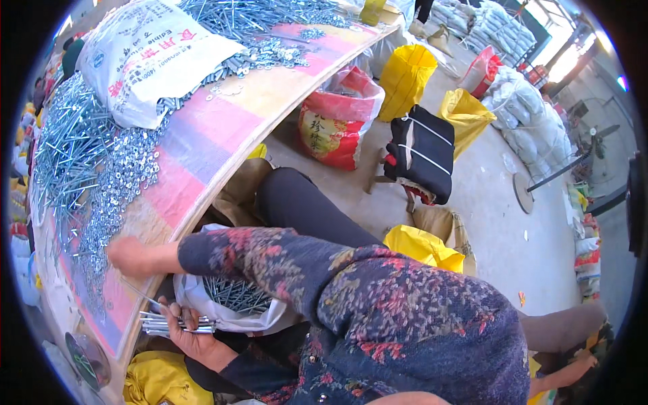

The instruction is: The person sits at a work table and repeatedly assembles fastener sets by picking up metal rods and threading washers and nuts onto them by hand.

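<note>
Hundreds of loose washers (118, 179) and bolts (64, 138) covering table (202, 135). Reaching right hand (128, 256) onto table edge among washers, fingers curled, grip unclear. Clenching bolt bundle (172, 322) in left hand (192, 337) below edge. Judging bundle stiff, heavy, slippery; gripping mid-shank.

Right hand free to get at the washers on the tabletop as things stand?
Probably yes. The right hand already rests on the tabletop at the edge of the washers, nothing between them. The left hand grips a bundle of bolts below.
</note>
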